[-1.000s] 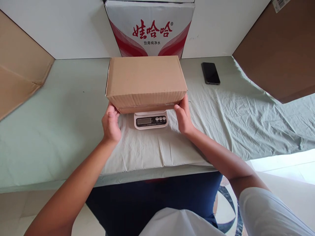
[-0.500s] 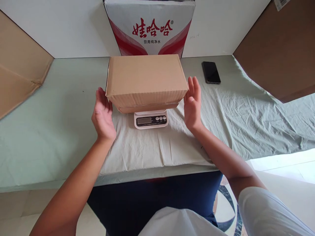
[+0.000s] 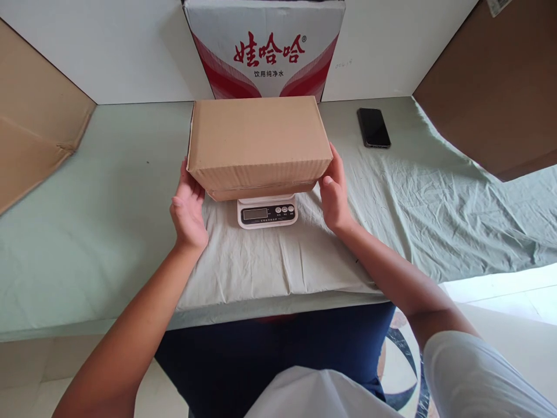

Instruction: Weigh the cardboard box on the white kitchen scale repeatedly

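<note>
A closed brown cardboard box (image 3: 261,133) rests on a small white kitchen scale (image 3: 267,213), whose front panel with a blank-looking display and buttons sticks out toward me. My left hand (image 3: 190,215) is against the box's left side, its fingers partly hidden behind the lower edge. On the opposite side my right hand (image 3: 335,194) presses at the lower right corner, fingertips tucked behind the box and thumb toward the front. Between them the two hands grip the box by its ends. The scale's platform is mostly covered by the box.
Behind the box stands a white and red carton (image 3: 267,52) with Chinese lettering. A black phone (image 3: 374,128) lies to the right on the green cloth (image 3: 117,232). Brown cardboard panels (image 3: 491,87) flank the table at right and left.
Both hands have moved inward onto the ends of the box, the right one curling its fingers behind the corner. Box and scale stay where they were.
</note>
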